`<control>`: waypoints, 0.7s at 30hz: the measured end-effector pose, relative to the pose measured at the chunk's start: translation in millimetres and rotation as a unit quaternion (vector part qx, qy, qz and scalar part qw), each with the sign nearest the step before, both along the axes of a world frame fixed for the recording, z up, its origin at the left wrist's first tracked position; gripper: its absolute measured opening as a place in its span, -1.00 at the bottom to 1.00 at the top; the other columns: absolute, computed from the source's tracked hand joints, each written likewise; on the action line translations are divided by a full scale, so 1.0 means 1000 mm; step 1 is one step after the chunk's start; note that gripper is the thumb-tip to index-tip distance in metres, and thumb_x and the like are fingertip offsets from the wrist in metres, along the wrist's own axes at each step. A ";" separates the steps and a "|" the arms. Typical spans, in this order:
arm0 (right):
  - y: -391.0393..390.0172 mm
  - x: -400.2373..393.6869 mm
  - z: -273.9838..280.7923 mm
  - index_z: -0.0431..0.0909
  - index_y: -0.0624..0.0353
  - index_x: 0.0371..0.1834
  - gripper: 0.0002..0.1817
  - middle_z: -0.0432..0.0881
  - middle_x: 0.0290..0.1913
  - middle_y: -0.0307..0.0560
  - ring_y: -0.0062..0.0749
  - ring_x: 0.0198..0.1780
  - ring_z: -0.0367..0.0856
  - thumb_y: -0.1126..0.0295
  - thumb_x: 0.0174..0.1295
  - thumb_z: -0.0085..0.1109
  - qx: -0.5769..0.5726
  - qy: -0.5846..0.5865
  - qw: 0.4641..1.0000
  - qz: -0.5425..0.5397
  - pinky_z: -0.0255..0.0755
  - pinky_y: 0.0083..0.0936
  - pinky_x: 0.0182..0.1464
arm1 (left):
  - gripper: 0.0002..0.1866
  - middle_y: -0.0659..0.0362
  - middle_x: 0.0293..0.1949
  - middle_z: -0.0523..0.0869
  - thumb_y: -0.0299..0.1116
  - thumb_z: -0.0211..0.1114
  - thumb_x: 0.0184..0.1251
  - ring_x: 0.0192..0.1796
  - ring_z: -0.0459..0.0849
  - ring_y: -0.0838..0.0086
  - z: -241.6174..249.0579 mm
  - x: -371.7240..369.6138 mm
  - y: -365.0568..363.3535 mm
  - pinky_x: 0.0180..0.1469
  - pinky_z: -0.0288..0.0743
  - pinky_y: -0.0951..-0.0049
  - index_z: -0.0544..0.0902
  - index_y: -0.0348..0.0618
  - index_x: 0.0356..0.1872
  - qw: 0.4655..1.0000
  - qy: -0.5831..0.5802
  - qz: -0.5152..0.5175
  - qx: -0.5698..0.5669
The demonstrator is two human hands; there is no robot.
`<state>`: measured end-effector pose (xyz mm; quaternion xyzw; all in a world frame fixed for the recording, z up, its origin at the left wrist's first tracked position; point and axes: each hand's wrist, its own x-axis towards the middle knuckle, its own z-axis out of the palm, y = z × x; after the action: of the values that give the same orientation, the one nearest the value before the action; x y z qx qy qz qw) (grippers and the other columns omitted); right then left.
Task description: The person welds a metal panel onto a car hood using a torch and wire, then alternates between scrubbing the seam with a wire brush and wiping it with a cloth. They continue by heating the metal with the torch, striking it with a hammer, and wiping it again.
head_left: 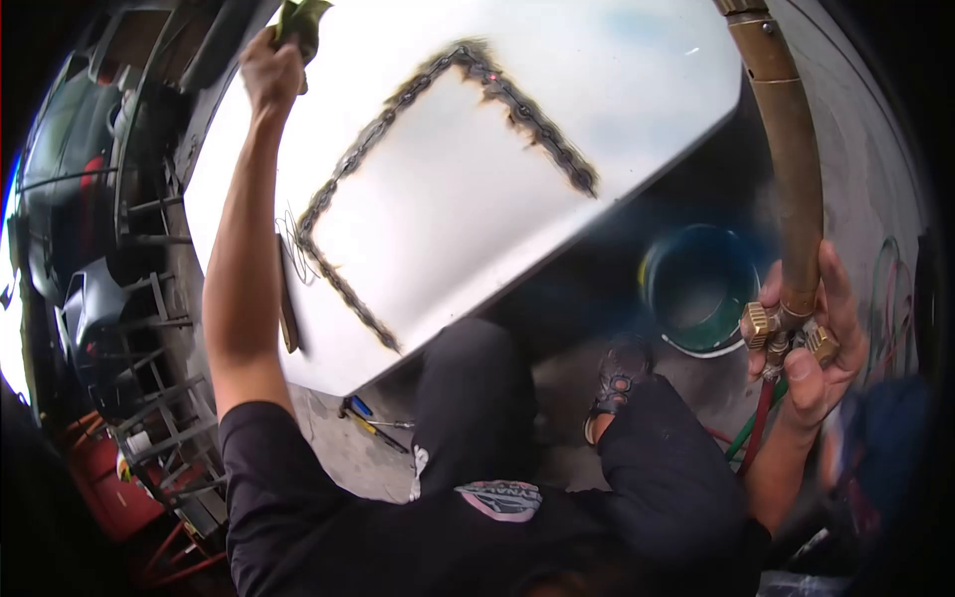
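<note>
My left hand (271,75) is raised over the far left of a white metal panel (438,229), its fingers closed on a crumpled yellow-green cloth (301,28). Across the panel runs an angular weld seam (383,124) with brown-black scorching along it. A tiny red glow shows near the seam's top corner. On the right, my right hand (838,328) grips a brass gas torch (793,159) at its valve knobs. The torch points away from me; its tip lies out of view. Red and green hoses (753,430) hang from its lower end.
A dark green bucket (731,340) stands on the floor right of the panel. Thin wire (296,249) and a dark flat strip (287,308) lie at the panel's left edge. Hand tools (373,423) rest on the floor below. Metal frames (169,398) and a car (65,179) occupy the left.
</note>
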<state>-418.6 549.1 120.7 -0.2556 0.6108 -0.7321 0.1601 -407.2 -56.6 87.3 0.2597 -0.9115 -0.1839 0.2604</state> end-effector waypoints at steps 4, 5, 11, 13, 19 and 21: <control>0.022 0.030 0.024 0.20 0.39 0.62 -0.12 0.61 -0.07 0.20 -0.53 -0.40 0.65 0.36 0.19 0.27 0.039 0.000 0.999 -0.009 0.56 -0.71 -0.43 | -0.53 -0.02 0.09 0.80 -0.48 0.23 0.44 0.08 0.78 0.37 0.029 0.071 0.075 0.09 0.65 0.41 0.62 -0.12 0.36 0.994 0.068 -0.083 0.035; 0.025 0.038 0.031 0.20 0.39 0.62 -0.12 0.61 -0.07 0.20 -0.53 -0.40 0.65 0.36 0.19 0.27 0.039 0.004 0.999 -0.016 0.56 -0.71 -0.43 | -0.47 -0.19 0.22 0.69 -0.45 0.23 0.41 0.20 0.75 0.10 0.032 0.089 0.090 0.16 0.74 0.17 0.55 -0.12 0.42 0.992 0.046 -0.104 0.059; 0.044 0.073 0.076 0.17 0.39 0.62 -0.02 0.58 -0.08 0.16 -0.51 -0.38 0.69 0.14 0.20 0.36 0.098 0.005 0.992 -0.079 0.57 -0.76 -0.52 | -0.62 0.14 -0.02 0.77 -0.60 0.11 0.57 -0.20 0.69 0.59 -0.008 0.155 0.152 -0.23 0.61 0.55 0.65 -0.17 0.30 0.912 0.094 -0.204 0.343; 0.043 0.082 0.084 0.17 0.37 0.63 -0.02 0.58 -0.10 0.15 -0.51 -0.41 0.68 0.09 0.20 0.34 0.122 0.025 0.988 -0.095 0.55 -0.75 -0.55 | -0.66 0.17 0.08 0.69 -0.61 0.16 0.54 -0.05 0.70 0.55 -0.022 0.160 0.173 -0.07 0.62 0.53 0.67 -0.23 0.24 0.874 0.076 -0.226 0.424; 0.040 0.103 0.081 0.16 0.36 0.64 -0.04 0.56 -0.10 0.16 -0.52 -0.44 0.63 0.14 0.21 0.27 0.124 0.056 0.981 -0.139 0.53 -0.75 -0.57 | -0.61 -0.06 0.12 0.68 -0.57 0.28 0.38 0.14 0.66 0.13 -0.053 0.109 0.241 0.19 0.58 0.26 0.69 -0.17 0.22 0.917 0.049 -0.281 0.280; 0.036 0.106 0.078 0.14 0.38 0.64 -0.04 0.56 -0.09 0.16 -0.52 -0.44 0.62 0.17 0.19 0.26 0.111 0.042 0.982 -0.145 0.52 -0.74 -0.57 | -0.64 -0.03 0.11 0.68 -0.51 0.37 0.35 0.07 0.61 0.04 -0.063 0.096 0.266 0.08 0.60 0.18 0.75 -0.06 0.15 0.949 0.028 -0.263 0.175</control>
<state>-313.0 585.5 199.0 -0.1754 0.7249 -0.6639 0.0541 -311.7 209.3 24.2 0.0472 -0.8935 -0.4093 0.1788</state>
